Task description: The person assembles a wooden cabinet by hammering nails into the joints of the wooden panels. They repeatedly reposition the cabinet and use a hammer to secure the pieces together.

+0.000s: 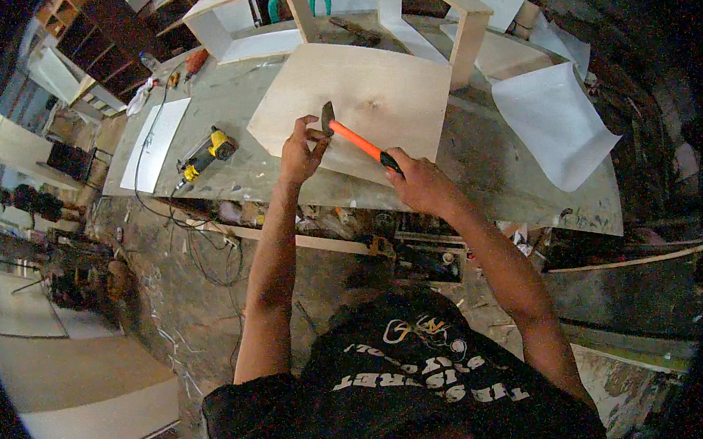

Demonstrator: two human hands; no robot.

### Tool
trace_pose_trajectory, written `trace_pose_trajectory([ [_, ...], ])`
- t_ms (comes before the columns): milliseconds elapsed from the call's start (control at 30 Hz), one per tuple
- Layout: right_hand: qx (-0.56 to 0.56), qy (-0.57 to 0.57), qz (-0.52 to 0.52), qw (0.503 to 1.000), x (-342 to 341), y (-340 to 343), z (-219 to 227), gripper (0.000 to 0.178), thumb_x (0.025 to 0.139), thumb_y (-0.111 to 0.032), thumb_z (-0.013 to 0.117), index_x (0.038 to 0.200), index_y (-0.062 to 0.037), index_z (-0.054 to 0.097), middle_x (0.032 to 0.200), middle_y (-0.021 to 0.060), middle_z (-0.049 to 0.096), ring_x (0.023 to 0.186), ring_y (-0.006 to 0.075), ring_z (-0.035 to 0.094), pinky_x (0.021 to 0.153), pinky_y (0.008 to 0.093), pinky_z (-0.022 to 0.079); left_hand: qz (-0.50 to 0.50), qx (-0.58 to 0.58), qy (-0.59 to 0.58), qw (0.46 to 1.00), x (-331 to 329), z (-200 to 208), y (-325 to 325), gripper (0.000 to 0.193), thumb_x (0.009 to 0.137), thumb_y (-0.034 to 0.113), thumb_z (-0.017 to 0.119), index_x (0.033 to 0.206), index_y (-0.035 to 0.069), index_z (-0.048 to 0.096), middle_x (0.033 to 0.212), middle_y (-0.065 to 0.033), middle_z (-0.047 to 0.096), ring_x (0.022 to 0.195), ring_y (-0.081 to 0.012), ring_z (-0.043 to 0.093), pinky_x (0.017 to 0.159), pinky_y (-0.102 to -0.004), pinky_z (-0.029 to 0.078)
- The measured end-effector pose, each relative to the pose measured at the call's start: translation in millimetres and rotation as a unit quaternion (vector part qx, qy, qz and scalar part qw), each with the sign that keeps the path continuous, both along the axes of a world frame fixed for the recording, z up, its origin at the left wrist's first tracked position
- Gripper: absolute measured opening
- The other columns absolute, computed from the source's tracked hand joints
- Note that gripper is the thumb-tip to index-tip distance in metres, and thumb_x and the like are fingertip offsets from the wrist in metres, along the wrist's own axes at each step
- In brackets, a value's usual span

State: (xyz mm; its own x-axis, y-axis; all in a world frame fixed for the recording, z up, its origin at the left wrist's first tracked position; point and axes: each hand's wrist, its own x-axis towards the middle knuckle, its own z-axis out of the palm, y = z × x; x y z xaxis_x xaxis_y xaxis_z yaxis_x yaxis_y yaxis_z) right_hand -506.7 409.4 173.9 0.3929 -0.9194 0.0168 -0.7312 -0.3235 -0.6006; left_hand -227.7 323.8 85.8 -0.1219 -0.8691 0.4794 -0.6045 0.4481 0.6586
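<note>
My right hand (423, 184) grips the black end of a hammer (356, 142) with an orange handle. The dark metal head is over the left part of a pale wooden panel (303, 86), right beside the fingers of my left hand (302, 153). Those fingers are curled, thumb toward fingertips, close above the panel's near left side. Whatever they pinch, if anything, is too small to make out. The panel lies flat on a worn grey worktable (260, 173).
Pale open wooden frames (469, 43) stand at the table's far side. To the left are a yellow-and-black power tool (205, 156), its cable, and a white board (158, 143). A curled white sheet (555, 122) overhangs at right. Cables (209, 252) and scraps litter the floor.
</note>
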Motion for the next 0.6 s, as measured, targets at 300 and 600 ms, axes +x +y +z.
trace_pose_trajectory([
  [300, 0.009, 0.045, -0.004, 0.999, 6.4, 2.8, 4.4, 0.035, 0.099, -0.025, 0.054, 0.129, -0.0089, 0.045, 0.082, 0.0268, 0.067, 0.080, 0.0495, 0.065, 0.072, 0.0594, 0.050, 0.025, 0.055, 0.009, 0.998, -2.9, 9.9, 7.8, 0.057, 0.085, 0.006, 0.075, 0.133, 0.010, 0.044, 0.092, -0.0091, 0.075, 0.090, -0.0253, 0.073, 0.082, -0.0381, 0.054],
  [600, -0.001, -0.020, -0.039, 0.999, 6.2, -0.6, 16.0, 0.037, 0.100, -0.027, 0.051, 0.133, -0.0114, 0.044, 0.083, 0.0292, 0.066, 0.082, 0.0508, 0.065, 0.073, 0.0584, 0.050, 0.048, -0.106, -0.033, 0.993, 26.7, 1.4, 2.2, 0.052, 0.085, 0.012, 0.073, 0.133, 0.009, 0.052, 0.115, -0.0144, 0.069, 0.104, -0.0333, 0.065, 0.085, -0.0441, 0.053],
])
